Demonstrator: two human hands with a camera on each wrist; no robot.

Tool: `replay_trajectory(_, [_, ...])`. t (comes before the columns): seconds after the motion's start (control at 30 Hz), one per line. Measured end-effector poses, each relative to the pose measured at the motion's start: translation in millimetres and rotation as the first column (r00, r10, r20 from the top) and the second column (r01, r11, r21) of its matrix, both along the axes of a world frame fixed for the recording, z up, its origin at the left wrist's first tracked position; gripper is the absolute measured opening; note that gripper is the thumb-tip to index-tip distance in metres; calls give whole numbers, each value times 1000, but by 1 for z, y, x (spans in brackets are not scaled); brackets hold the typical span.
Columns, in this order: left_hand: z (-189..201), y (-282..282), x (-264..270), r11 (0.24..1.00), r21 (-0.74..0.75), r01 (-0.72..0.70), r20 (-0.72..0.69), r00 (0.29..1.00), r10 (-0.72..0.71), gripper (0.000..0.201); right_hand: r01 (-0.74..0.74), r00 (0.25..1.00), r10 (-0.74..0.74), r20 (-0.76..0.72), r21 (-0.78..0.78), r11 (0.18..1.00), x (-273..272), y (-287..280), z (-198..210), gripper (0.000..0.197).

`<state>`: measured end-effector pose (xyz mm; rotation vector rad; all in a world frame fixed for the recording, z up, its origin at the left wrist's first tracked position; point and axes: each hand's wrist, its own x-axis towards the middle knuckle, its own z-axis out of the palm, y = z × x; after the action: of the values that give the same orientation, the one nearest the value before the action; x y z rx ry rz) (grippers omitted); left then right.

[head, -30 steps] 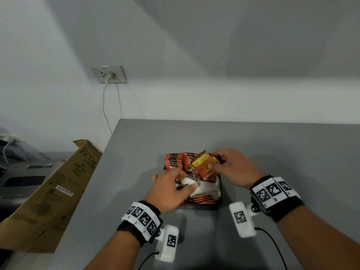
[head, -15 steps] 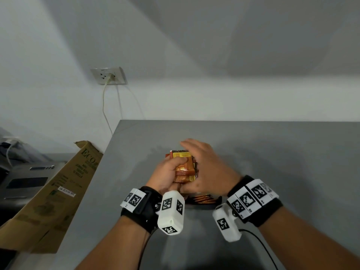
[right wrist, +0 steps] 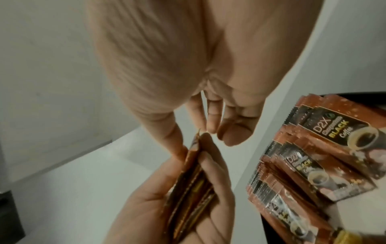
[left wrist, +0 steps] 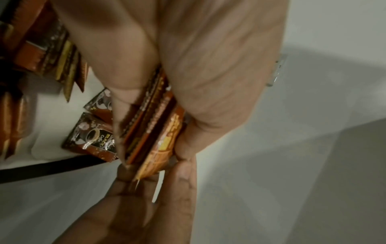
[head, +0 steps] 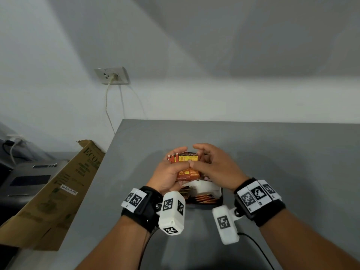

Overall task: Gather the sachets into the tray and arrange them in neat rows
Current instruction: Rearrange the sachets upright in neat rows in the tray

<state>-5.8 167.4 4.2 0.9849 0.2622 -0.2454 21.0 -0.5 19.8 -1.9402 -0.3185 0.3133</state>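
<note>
Since 0.5 s ago the right hand (head: 216,168) has slid off the top of the bundle to its right side, so the yellow label of the held sachets (head: 188,166) now shows; the left hand (head: 167,176) has stayed wrapped on them, w/ its wrist cam turned up toward the head.

Head view: bundle lifted above the black tray (head: 221,197), more sachets lying flat in the tray's near part on a white liner. Left wrist view adds what the head cam hides — the bundle (left wrist: 154,125) seen edge-on, several packs thick, squeezed between left thumb and fingers (left wrist: 219,82), w/ the right hand's fingertips (left wrist: 179,181) meeting its far corner. Right wrist view shows the tray's rows (right wrist: 317,156): packs marked "D2X ... BLACK Coffee", overlapped like shingles, just beside the hands. It also shows the right thumb (right wrist: 173,142) touching the bundle's top edge (right wrist: 192,173), other right fingers loosely curled and apart from it — whether the right hand truly pinches, can't tell.

Surface: grey table (head: 272,152), tray near its front-centre. Room: white wall w/ a socket (head: 112,75) and a cable hanging down, a cardboard box (head: 58,191) leaning left of the table, a grey device (head: 25,178) beyond it.
</note>
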Motion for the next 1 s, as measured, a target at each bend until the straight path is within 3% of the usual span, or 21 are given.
replay_trajectory(0.07, [-2,-1,-1,1000,9,-24,9,1000,24,48,13,998,-4,-62,144,990,-1,0,-3,34])
replay_trajectory(0.17, [-2,-5,-2,999,31,-39,-19,999,40,41,85,995,-75,-67,161,983,-2,1,-5,19])
replay_trajectory(0.23, [-2,-6,0,998,54,-15,-57,998,18,34,176,984,-180,17,134,975,0,1,-2,10])
replay_trajectory(0.3, [-3,-3,2,1000,15,-22,-124,992,24,39,255,948,-273,162,124,959,2,0,2,12])
replay_trajectory(0.37, [-4,-1,3,998,-19,-59,-138,989,56,35,202,937,-214,278,70,977,-1,-1,4,17])
replay_trajectory(0.43, [-3,-1,3,994,11,-106,-114,988,107,45,74,952,-59,301,-38,997,-10,2,0,20])
replay_trajectory(0.5, [-3,0,3,986,80,-143,-51,988,148,53,38,978,-37,205,-1,999,-17,7,-4,19])
replay_trajectory(0.57, [-1,-1,2,984,126,-125,-3,992,126,51,157,984,-169,52,177,972,-17,9,-5,14])
replay_trajectory(0.63, [1,-2,0,985,128,-119,10,993,119,44,253,967,-240,-83,225,941,-13,10,-4,25])
replay_trajectory(0.7, [1,0,-1,991,69,-117,-39,992,120,33,244,962,-203,-183,236,941,-8,8,-6,32])
replay_trajectory(0.8, [1,3,-1,989,63,-137,-71,987,142,32,315,920,-198,-338,337,887,-3,4,-4,24])
replay_trajectory(1.0, [-1,4,-5,987,98,-129,41,991,126,40,314,838,-4,-545,477,821,-3,5,5,16])
